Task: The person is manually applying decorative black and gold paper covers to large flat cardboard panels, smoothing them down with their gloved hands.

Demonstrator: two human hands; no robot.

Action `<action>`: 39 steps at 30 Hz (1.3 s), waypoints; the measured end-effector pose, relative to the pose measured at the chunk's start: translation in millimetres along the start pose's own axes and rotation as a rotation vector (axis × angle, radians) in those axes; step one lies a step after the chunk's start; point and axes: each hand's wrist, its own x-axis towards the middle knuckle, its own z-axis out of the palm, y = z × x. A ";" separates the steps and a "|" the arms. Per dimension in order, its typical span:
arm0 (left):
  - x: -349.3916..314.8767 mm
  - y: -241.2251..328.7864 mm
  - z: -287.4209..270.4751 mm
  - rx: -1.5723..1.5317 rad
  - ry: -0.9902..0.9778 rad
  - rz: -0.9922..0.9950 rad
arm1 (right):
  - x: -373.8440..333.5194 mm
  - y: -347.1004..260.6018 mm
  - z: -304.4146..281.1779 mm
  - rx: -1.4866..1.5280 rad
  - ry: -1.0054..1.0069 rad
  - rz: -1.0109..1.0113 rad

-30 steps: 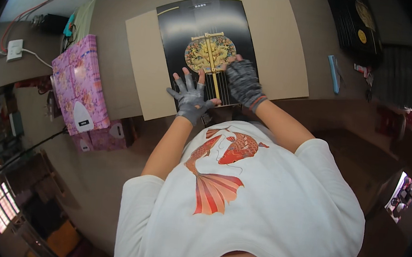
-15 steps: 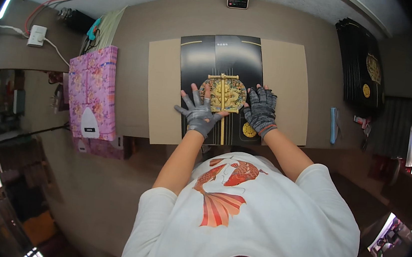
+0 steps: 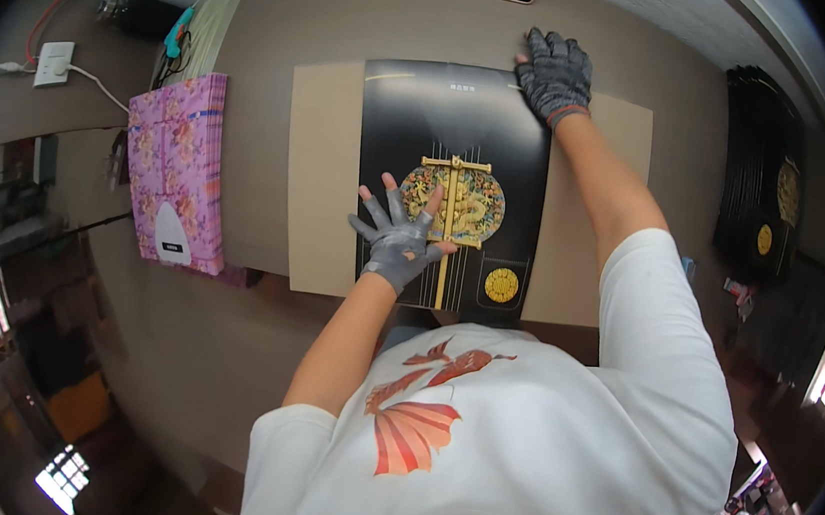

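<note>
Grey-gloved, the left hand (image 3: 400,246) splays its fingers on a black sheet (image 3: 447,115); the right hand (image 3: 557,77), fingers extended, is at the sheet's far right corner. Flanked by tan board (image 3: 319,187) on the table (image 3: 377,23), the sheet points lengthwise away from the person (image 3: 525,430), small white print (image 3: 463,87) near its far edge.

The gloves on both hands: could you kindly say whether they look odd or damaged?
Yes: the left glove shows a small skin-coloured patch near the thumb, possibly a hole. It is plain grey, whereas the right glove is mottled, so they look mismatched.
</note>
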 end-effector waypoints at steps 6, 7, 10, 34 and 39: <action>-4.7 -0.1 1.9 0.026 -0.008 -0.022 | 27.5 -0.9 0.5 0.081 -0.109 0.000; -4.1 0.4 -0.7 0.036 -0.025 -0.027 | 17.6 -2.3 1.5 -0.002 -0.002 -0.079; -2.6 2.1 -3.5 0.036 -0.080 -0.035 | -35.5 -14.1 -7.5 -0.031 0.110 -0.254; -85.8 -142.3 44.8 -1.087 0.228 -0.100 | -431.4 -40.0 -43.0 1.188 0.025 0.662; -112.2 -122.0 47.6 -1.186 0.180 -0.114 | -393.9 -47.3 -69.2 1.337 -0.241 1.038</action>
